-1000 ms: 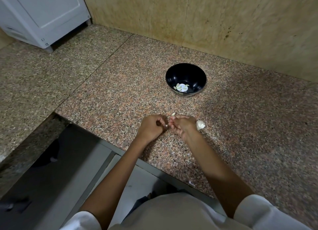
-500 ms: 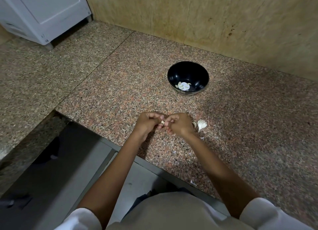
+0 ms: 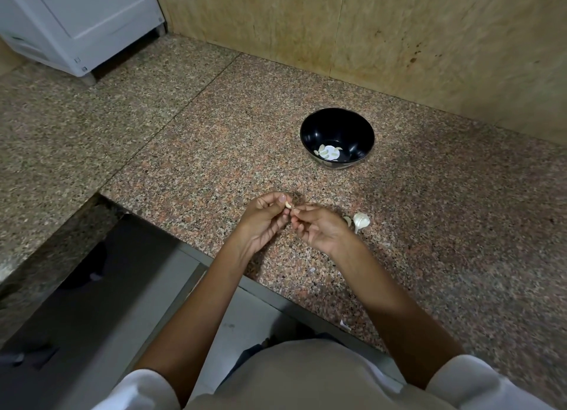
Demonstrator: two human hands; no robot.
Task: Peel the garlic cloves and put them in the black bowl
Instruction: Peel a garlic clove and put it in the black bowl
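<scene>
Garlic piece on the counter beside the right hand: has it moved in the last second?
No. The garlic piece keeps the same spot relative to the black bowl, nearer the camera and slightly right of it.

I read the left grip (image 3: 266, 222) as rolled outward. A second ago its knuckles faced up; now its thumbnail and the undersides of its fingers face the camera. It pinches the garlic clove (image 3: 287, 205) higher at its tips, and more of the clove shows. The right grip (image 3: 319, 229) has loosened from a tight fist, and only its fingertips pinch the clove's end. The garlic piece (image 3: 361, 221) on the worktop (image 3: 429, 225), half covered before, now shows whole, with a pale scrap (image 3: 347, 220) beside it.
</scene>
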